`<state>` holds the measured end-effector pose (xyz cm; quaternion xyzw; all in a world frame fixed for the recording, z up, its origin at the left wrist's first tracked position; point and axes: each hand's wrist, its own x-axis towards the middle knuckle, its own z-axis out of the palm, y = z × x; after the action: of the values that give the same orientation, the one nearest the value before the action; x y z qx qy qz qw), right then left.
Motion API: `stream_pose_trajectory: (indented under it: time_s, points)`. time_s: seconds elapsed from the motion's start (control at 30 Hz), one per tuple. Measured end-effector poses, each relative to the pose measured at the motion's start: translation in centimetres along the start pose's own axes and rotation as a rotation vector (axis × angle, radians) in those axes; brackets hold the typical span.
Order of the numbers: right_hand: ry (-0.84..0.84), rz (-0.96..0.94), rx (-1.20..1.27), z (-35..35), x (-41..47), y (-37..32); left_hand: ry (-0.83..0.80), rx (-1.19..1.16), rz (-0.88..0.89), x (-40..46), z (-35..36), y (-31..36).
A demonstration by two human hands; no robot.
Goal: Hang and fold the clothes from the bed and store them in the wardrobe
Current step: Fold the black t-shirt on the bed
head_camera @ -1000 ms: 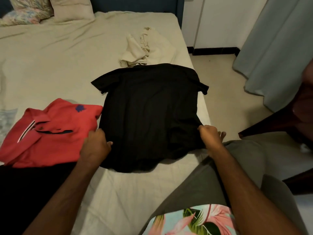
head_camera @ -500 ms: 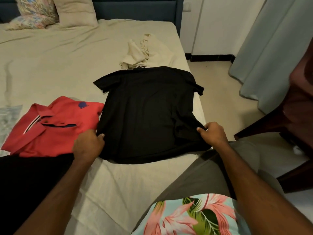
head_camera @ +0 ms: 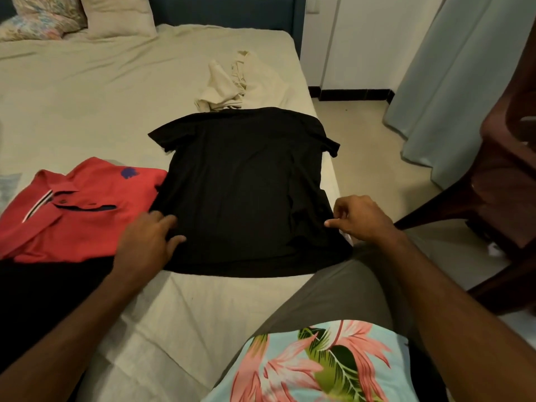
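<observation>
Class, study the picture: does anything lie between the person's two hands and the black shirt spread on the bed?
Nothing visible does. The left hand already rests on the left edge of the black shirt, and the right hand is at its right edge. The red polo shirt lies beside it to the left, out of the way.

shirts: 2, black (head_camera: 246, 187), red (head_camera: 78, 210)
beige garment (head_camera: 229, 82): 1
pillows: 2 (head_camera: 119, 15) (head_camera: 37, 21)
hands: 2 (head_camera: 145, 242) (head_camera: 362, 219)
chair (head_camera: 499, 181): 1

a single head-worn camera is looking forward and down from the foot of the bed (head_camera: 87, 91), facing the pillows (head_camera: 116, 15) at the far end, sitting close above the person's own forearms and lap, with the floor (head_camera: 362, 146) showing at right.
</observation>
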<state>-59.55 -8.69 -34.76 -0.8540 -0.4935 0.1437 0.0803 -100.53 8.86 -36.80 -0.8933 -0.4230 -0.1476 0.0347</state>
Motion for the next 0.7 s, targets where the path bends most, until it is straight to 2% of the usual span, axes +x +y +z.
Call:
stream_pose_trajectory:
  time_s: [0.1, 0.17, 0.37, 0.7]
  points:
    - [-0.184, -0.121, -0.020, 0.2, -0.7, -1.2, -0.099, -0.087, 0.202, -0.3, 2.2, 2.3]
    - [-0.203, -0.153, -0.130, 0.9, -0.8, -1.6, -0.147, -0.094, 0.254, -0.2, 3.5, 2.6]
    - [-0.052, -0.381, -0.247, 2.4, -1.4, -2.5, -0.082, -0.134, 0.408, -0.8, 4.3, 2.5]
    - [0.020, -0.542, -0.355, 2.7, -1.9, -3.8, -0.081, -0.180, 0.450, -0.7, 4.0, 4.2]
